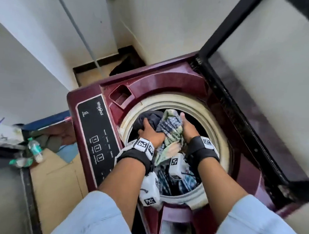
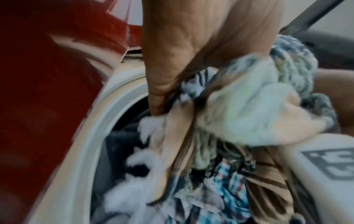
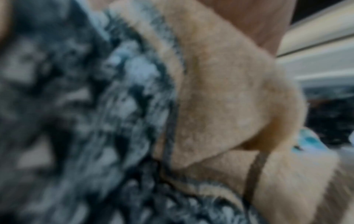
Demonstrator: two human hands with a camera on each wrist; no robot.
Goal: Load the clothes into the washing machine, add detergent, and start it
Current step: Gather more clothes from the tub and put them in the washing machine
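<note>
A maroon top-load washing machine stands with its lid raised on the right. Both my hands are down in the cream-rimmed drum. My left hand and right hand grip a bundle of patterned clothes from either side. A dark garment lies under the left fingers. In the left wrist view my left hand clutches the pale patterned cloth over a checked garment. The right wrist view is blurred, filled with tan cloth.
The black control panel runs along the machine's left side, with a detergent recess behind it. Bottles and cardboard lie on the floor at left. A dark cloth lies behind the machine near the wall corner.
</note>
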